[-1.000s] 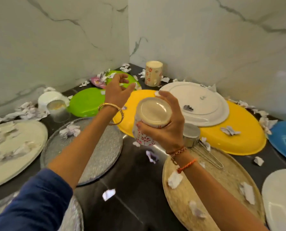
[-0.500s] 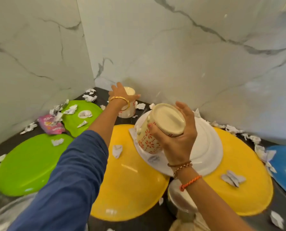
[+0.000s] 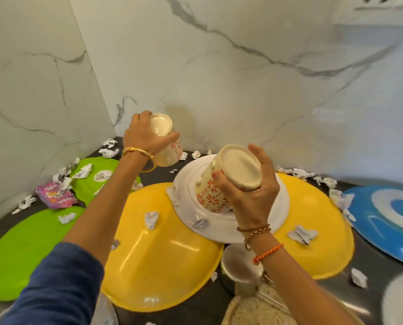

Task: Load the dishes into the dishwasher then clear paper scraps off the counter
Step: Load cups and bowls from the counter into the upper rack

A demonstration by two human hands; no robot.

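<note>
My left hand (image 3: pixel 142 134) grips a cream cup with red flower print (image 3: pixel 166 146), lifted off the counter near the back corner and tilted bottom-up. My right hand (image 3: pixel 252 193) holds a second matching cup (image 3: pixel 221 184), also upside down, above a white plate (image 3: pixel 221 228). The white plate rests across two overturned yellow plates (image 3: pixel 158 259) (image 3: pixel 313 231). Crumpled paper scraps (image 3: pixel 151 219) lie on the plates and on the dark counter (image 3: pixel 200 303).
Two green plates (image 3: pixel 19 252) and a pink wrapper (image 3: pixel 55 195) lie at the left. A blue plate (image 3: pixel 388 219) sits at the right, a steel cup (image 3: pixel 240 270) and a woven tray (image 3: pixel 254 310) in front. Marble walls close the corner behind.
My left hand has taken hold of the far cup by the wall and lifted it, tipped over. My right hand keeps its cup, roughly in place over the white plate.
</note>
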